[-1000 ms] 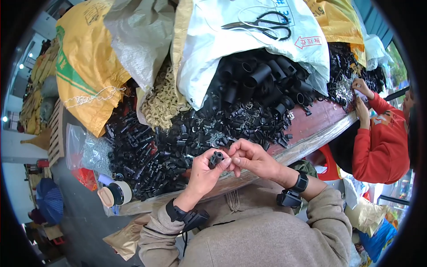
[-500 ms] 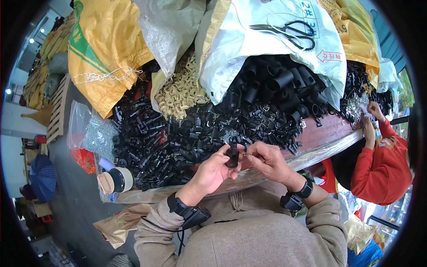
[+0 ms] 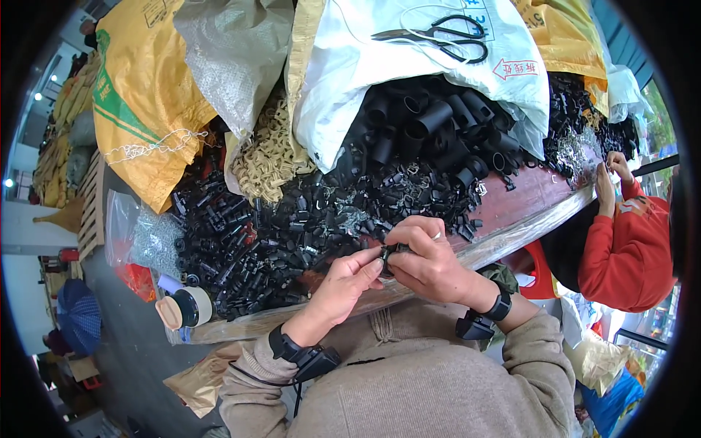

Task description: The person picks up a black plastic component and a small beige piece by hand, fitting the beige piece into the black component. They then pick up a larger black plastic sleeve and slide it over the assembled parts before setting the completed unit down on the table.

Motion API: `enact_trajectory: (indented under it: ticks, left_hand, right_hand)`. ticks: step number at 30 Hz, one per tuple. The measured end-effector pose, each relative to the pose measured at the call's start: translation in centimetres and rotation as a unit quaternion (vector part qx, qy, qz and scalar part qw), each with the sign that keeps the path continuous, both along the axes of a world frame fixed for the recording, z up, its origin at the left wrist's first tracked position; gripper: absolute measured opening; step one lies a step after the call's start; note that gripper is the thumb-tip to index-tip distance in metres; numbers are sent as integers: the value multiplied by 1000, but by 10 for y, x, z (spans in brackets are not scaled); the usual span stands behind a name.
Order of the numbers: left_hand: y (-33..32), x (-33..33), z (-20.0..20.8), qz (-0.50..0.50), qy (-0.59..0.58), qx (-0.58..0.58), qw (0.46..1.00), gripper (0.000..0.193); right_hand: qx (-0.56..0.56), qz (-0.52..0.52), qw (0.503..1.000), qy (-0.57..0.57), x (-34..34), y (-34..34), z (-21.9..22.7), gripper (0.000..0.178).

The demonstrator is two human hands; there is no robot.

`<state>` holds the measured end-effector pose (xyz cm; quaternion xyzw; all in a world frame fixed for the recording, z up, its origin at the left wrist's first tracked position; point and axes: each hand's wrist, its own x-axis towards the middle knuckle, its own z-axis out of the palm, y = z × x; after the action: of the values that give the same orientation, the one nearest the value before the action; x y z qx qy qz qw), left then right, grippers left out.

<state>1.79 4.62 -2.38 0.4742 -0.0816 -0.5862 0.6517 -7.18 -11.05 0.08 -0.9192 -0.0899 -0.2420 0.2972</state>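
Just above the table's front edge, my two hands meet over a small black plastic part (image 3: pixel 385 257). My left hand (image 3: pixel 346 285) pinches it between thumb and fingers. From the other side, my right hand (image 3: pixel 429 264) closes on it with bent fingers, which hide most of the part. Whether the right fingers also hold a smaller piece cannot be seen. Beyond the hands spreads a heap of small black plastic parts (image 3: pixel 270 248), mixed with small metal pieces (image 3: pixel 350 219).
Larger black tubes (image 3: pixel 431 120) spill from a white sack (image 3: pixel 438 66), on which black scissors (image 3: pixel 445 36) lie. Beige clips (image 3: pixel 264 164) pour from another sack. A lidded jar (image 3: pixel 191 306) and a bag of screws (image 3: pixel 157 237) stand left. A co-worker in red (image 3: pixel 628 255) sits right.
My right hand has closed in on the part, its fingers now curled over it. The left hand has turned, covering more of the part. The whole view has shifted slightly.
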Motion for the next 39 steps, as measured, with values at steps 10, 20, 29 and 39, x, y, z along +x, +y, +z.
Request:
enact_trajectory:
  ticks: [10,20,29,39]
  left_hand:
    - [6,-8,8,-27,-47,20,998,34]
    - [-2,10,2,38,94,-22,995,26]
    - [-16,12,-1,37,123,-6,992,26]
    - [4,9,-2,53,131,-27,990,24]
  right_hand:
    - [49,15,996,67,-4,11,2,15]
    - [-55,-138,988,-31,-42,-69,-24,17]
    - [-70,-268,945,175,-61,-131,-74,28]
    - [-129,-242,949,153,-32,-116,-73,12]
